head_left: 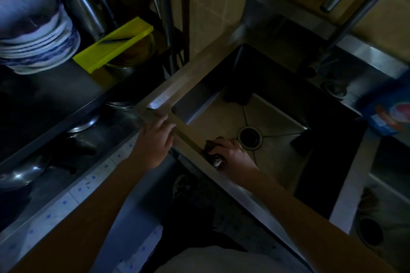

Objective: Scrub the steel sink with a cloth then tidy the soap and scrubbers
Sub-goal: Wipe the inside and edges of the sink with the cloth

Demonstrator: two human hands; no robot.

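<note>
The square steel sink [199, 86] fills the middle of the dim view, with its round drain [250, 136] near my right hand. My right hand [233, 153] reaches into the basin and grips a dark cloth [210, 147] against the near wall, just left of the drain. My left hand [155, 139] rests with relaxed fingers on the sink's front left rim. Two dark pads lie inside the basin: one [237, 95] in the far corner, another [302, 142] on the right side of the floor.
A curved tap [355, 6] arches over the sink's back edge. A blue soap packet [390, 108] stands on the right rim. Stacked plates [37, 37], a yellow board [115, 44] and pots crowd the left counter. A second basin [377, 206] lies at right.
</note>
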